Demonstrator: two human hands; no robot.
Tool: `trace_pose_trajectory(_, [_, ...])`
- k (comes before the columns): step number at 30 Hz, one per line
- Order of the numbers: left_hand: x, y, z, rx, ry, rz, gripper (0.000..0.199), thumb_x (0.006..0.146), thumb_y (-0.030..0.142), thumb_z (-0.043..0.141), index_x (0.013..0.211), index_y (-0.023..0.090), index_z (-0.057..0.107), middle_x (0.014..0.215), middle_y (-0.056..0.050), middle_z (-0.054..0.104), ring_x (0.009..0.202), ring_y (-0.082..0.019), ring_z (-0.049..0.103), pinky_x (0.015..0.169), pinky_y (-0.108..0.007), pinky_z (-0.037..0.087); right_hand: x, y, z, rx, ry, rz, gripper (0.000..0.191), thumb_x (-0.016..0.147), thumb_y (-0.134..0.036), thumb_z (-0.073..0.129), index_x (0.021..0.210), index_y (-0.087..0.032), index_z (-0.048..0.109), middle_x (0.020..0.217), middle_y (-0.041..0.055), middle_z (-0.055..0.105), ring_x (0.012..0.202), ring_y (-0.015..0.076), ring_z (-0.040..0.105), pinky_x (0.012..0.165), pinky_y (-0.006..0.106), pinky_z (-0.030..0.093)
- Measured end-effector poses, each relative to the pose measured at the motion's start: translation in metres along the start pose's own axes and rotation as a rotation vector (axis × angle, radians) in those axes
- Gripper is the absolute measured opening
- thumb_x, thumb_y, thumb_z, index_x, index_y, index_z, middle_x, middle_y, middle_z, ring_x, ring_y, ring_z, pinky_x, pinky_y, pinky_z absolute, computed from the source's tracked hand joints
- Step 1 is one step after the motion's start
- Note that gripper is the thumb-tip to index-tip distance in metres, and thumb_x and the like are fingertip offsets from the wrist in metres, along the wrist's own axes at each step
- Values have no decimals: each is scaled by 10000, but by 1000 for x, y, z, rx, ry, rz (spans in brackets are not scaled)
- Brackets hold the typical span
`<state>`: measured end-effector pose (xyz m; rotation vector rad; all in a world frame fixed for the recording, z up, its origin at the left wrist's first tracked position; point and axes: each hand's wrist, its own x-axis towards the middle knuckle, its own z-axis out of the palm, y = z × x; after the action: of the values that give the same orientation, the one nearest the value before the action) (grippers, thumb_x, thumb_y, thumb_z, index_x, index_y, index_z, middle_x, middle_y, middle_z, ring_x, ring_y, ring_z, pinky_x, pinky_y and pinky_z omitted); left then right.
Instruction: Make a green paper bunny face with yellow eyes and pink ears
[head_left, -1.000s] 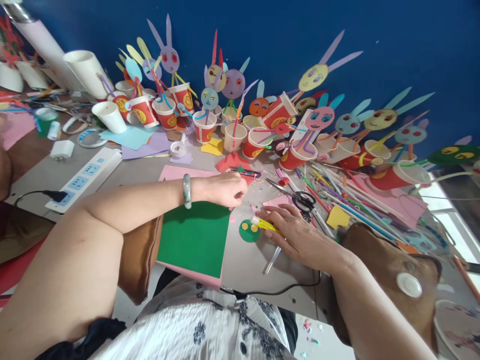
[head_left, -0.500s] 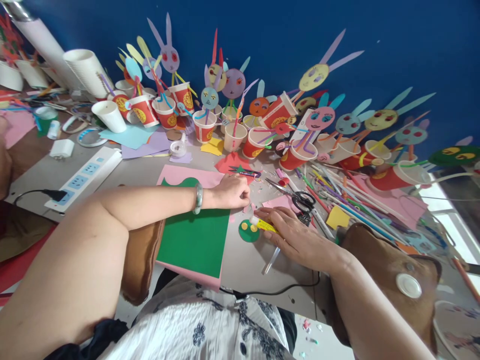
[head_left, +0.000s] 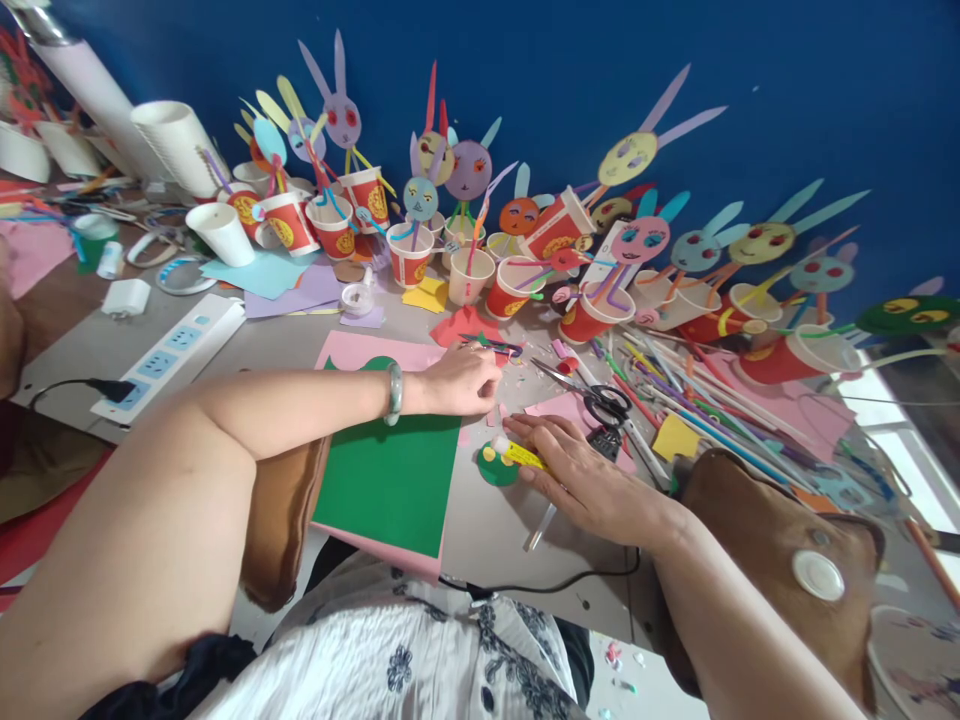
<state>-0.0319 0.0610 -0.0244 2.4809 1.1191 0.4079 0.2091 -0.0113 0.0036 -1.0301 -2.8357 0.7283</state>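
Note:
My left hand (head_left: 463, 382), with a jade bangle (head_left: 394, 393) at its wrist, is curled closed on the table beyond the green paper (head_left: 390, 475). Whatever its fingers may hold is hidden. Between the thumb and fingers of my right hand (head_left: 574, 465) is a yellow glue stick (head_left: 525, 456), its pale end pointing left. That end sits over a small green paper disc (head_left: 496, 472) with two yellow dots, partly covering one. Pink paper (head_left: 341, 350) lies under the green paper. Small pink scraps are scattered between my hands.
Black-handled scissors (head_left: 606, 404) lie beyond my right hand, beside loose pipe cleaners (head_left: 675, 390). Red paper cups (head_left: 589, 312) with paper rabbit heads stand along the blue wall. A power strip (head_left: 172, 350) is at left, and a brown cushioned pad (head_left: 772, 560) at right.
The glue stick has shifted slightly left and down with my right hand, its pale end now covering more of the green disc. My left hand has barely moved.

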Motion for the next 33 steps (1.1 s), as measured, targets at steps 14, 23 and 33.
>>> trace_pose_trajectory(14, [-3, -9, -19, 328, -189, 459, 228, 971, 234, 539, 929, 226, 763, 979, -83, 676, 849, -193, 590, 789, -361, 329, 2, 3, 2, -20, -6, -27, 498, 1044, -387, 380, 1504, -198, 394, 1435, 164, 560, 1415, 339, 428, 1124, 591, 441])
trace_pose_trajectory(23, [5, -11, -6, 234, -34, 373, 242, 955, 178, 520, 1037, 191, 746, 1132, -121, 666, 1083, -246, 561, 886, -366, 377, 3, 3, 2, -41, -6, -41, 479, 1040, -373, 387, 1486, -203, 424, 1439, 164, 562, 1405, 342, 447, 1125, 612, 422])
trace_pose_trajectory(33, [33, -10, 24, 184, 19, 253, 349, 956, 194, 514, 1256, 268, 676, 1499, -87, 521, 1387, -325, 395, 1057, -523, 291, 6, 0, 2, -65, -11, -61, 460, 1039, -369, 381, 1461, -193, 438, 1467, 190, 544, 1421, 345, 451, 1137, 651, 384])
